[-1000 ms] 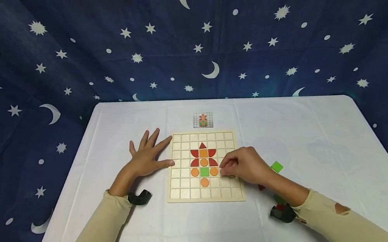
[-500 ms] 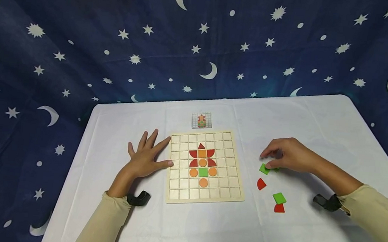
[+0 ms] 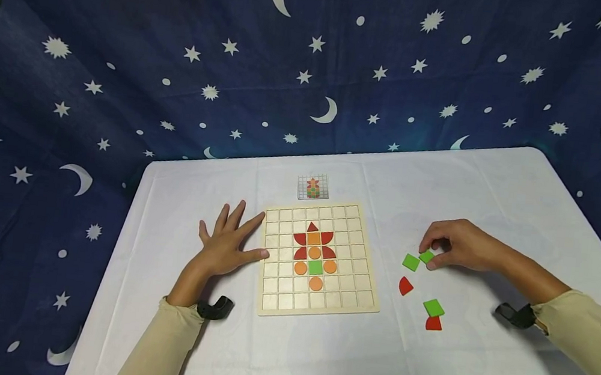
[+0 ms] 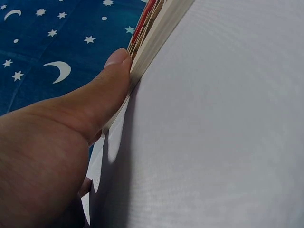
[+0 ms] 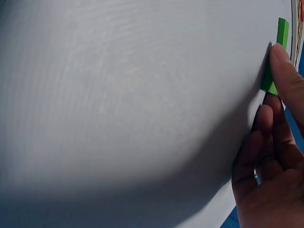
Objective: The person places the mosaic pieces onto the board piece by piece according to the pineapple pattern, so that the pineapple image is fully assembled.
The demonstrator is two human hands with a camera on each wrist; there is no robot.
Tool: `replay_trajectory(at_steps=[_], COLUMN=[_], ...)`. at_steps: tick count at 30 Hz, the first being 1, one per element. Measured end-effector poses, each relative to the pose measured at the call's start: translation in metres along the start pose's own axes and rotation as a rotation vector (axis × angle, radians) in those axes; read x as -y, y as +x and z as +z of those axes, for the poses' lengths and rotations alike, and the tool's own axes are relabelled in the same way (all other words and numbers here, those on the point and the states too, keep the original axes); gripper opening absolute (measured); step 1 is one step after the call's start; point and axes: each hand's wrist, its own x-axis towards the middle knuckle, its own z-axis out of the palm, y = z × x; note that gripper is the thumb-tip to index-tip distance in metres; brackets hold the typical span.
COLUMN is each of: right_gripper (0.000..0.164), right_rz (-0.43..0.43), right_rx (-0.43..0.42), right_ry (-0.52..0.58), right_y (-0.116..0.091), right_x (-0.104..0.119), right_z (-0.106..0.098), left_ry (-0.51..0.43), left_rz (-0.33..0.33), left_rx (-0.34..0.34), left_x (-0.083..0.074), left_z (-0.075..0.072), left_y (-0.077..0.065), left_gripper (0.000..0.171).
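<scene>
My left hand (image 3: 226,248) lies with fingers spread at the left side of the wooden grid board (image 3: 279,306); in the left wrist view its thumb (image 4: 111,78) rests against the board's edge. Off the board's right side, my right hand (image 3: 460,245) pinches a green square tile (image 3: 426,256) between thumb and fingers. The right wrist view shows the same green tile (image 5: 270,80) at the fingertips, close over the cloth. On the board, red pieces, an orange square (image 3: 314,238), several orange discs (image 3: 315,284) and one green square (image 3: 316,267) form a figure.
Beside the held tile lie a second green square (image 3: 410,262) and a red quarter-circle (image 3: 406,286). Nearer the front, another green square (image 3: 434,307) overlaps a red piece (image 3: 433,324). Behind the board stands a small pattern card (image 3: 313,187). A starry dark-blue curtain (image 3: 268,70) hangs behind the white-covered table (image 3: 316,364).
My right hand has left the board and moved right to the loose tiles, where it now pinches a green square. The left hand has stayed in place.
</scene>
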Motion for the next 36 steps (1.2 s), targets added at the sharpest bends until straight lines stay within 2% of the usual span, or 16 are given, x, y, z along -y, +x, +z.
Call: replay_trajectory(at_steps=[8, 13, 19, 23, 29, 36], right_gripper=[0.03, 0.024, 0.016, 0.011, 0.011, 0.014], right_rz=[0.029, 0.007, 0.019, 0.026, -0.045, -0.146], right_rx=[-0.07, -0.111, -0.02, 0.051, 0.072, -0.018], right_ry=[0.015, 0.108, 0.277, 0.332, 0.315, 0.183], right_y=[0.005, 0.016, 0.034, 0.045, 0.058, 0.063], right_x=[0.014, 0.035, 0.076, 0.1, 0.124, 0.136], right_z=[0.002, 0.011, 0.029, 0.045, 0.071, 0.087], left_ry=[-0.001, -0.002, 0.006, -0.001, 0.005, -0.002], left_rz=[0.002, 0.004, 0.005, 0.006, 0.007, 0.006], left_rx=[0.003, 0.0, -0.002, 0.0, 0.002, 0.002], left_x=[0.0, 0.001, 0.002, 0.001, 0.002, 0.002], left_z=[0.0, 0.001, 0.001, 0.0, 0.0, 0.0], left_y=[0.0, 0.0, 0.001, 0.0, 0.001, 0.001], left_gripper=[0.09, 0.09, 0.091, 0.091, 0.091, 0.091])
